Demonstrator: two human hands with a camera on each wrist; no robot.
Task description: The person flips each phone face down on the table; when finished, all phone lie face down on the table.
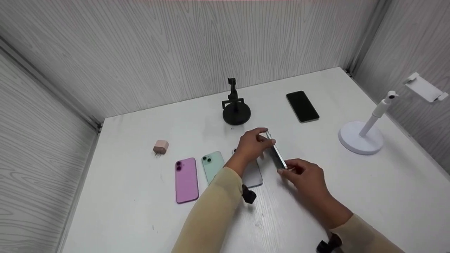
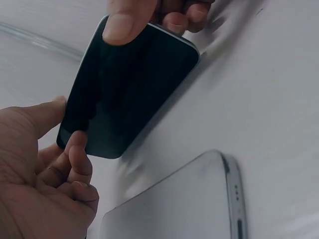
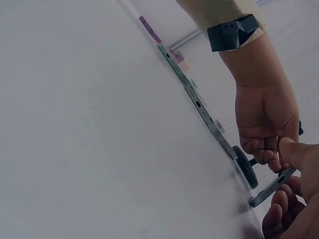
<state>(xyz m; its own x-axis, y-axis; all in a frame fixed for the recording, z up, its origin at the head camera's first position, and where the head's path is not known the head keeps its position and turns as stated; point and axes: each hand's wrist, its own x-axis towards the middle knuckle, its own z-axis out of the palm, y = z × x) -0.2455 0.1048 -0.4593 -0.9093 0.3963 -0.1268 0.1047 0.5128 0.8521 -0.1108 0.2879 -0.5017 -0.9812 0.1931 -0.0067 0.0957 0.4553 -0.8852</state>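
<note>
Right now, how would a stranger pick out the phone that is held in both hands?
On the white table, phones lie in a row near the front. Just right of that row, the left hand and right hand hold the dark phone, tilted on its edge; every other phone lies flat.

Purple phone (image 1: 186,180); mint-green phone (image 1: 212,165); black-screened phone (image 1: 302,106); pink charger (image 1: 161,147); white table (image 1: 140,225).
</note>
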